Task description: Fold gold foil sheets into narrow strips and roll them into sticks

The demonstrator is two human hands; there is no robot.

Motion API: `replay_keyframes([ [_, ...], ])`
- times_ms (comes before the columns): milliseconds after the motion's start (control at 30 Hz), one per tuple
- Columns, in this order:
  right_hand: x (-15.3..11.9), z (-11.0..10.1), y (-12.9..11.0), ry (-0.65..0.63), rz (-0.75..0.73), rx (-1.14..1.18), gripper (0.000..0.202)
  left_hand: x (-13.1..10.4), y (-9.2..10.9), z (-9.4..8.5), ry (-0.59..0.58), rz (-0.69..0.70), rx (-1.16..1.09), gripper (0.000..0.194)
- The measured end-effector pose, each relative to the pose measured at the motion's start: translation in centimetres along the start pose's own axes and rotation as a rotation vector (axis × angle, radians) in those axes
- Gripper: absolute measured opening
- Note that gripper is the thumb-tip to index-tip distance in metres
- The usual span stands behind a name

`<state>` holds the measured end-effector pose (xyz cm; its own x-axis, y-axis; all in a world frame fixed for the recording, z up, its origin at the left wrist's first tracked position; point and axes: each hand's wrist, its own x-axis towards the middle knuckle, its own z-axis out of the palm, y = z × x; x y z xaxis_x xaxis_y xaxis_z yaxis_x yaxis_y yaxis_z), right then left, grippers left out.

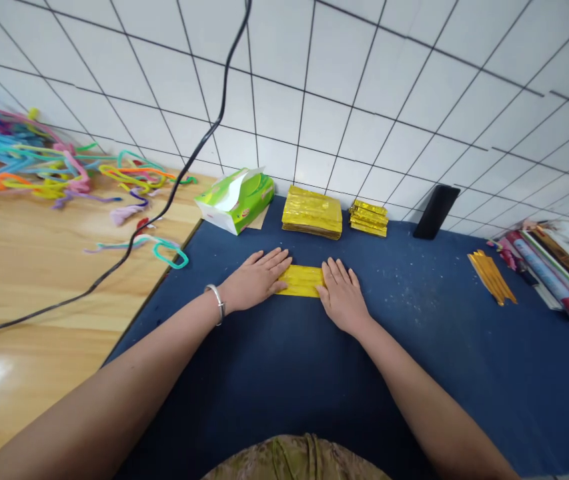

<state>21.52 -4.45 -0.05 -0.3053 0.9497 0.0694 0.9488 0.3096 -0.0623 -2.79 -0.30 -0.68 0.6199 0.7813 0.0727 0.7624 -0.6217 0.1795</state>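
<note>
A folded strip of shiny gold paper (302, 281) lies flat on the dark blue table surface (284, 373) in front of me. My left hand (255, 280) rests over its left end, fingers stretched out and pointing away from me. On the right end lies my right hand (343, 295), its fingers likewise extended and flat. The paper's ends are hidden under both hands. Beyond them stands a thick stack of gold paper (311, 212), with a smaller pile of folded gold strips (369, 218) to its right.
A green tissue box (239, 199) stands at the back left. A black phone-like slab (436, 211) leans against the tiled wall. Folded golden strips (491, 277) and rolled materials (554, 273) lie right. Colourful pipe cleaners (64, 167) cover the wooden table; a black cable (191, 160) crosses the view.
</note>
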Motion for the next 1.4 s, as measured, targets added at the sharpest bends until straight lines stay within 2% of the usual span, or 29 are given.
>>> replay_keyframes([
  [100, -0.1, -0.5, 0.1, 0.036, 0.023, -0.014, 0.051, 0.3, -1.2, -0.4, -0.007, 0.034, -0.097, 0.051],
  [267, 0.2, -0.9, 0.4, 0.058, 0.071, 0.002, 0.051, 0.7, -2.2, -0.9, 0.082, 0.036, -0.233, 0.046],
  [500, 0.5, -0.8, 1.6, 0.102, 0.044, 0.132, 0.05, 0.8, -2.0, -0.9, 0.121, -0.085, -0.24, 0.05],
  [700, 0.5, -0.5, 1.9, 0.154, 0.111, 0.294, 0.059, 0.7, -1.7, -1.5, 0.135, -0.116, -0.304, 0.045],
  [933, 0.6, -0.7, 1.9, 0.115, 0.112, 0.336, 0.066, 0.7, -0.8, -1.7, 0.168, -0.052, -0.471, 0.022],
  [1067, 0.7, -0.8, 1.9, 0.137, 0.102, 0.4, 0.057, 0.6, -0.5, -1.5, 0.198, -0.094, -0.563, 0.015],
  [1233, 0.6, -1.0, 2.0, 0.211, 0.088, 0.488, 0.032, 0.4, -0.5, -1.2, 0.268, -0.151, -0.622, 0.012],
  [1400, 0.6, -1.3, 1.9, 0.306, 0.064, 0.624, 0.019, 0.3, -0.4, -1.1, 0.336, -0.14, -0.561, 0.032],
])
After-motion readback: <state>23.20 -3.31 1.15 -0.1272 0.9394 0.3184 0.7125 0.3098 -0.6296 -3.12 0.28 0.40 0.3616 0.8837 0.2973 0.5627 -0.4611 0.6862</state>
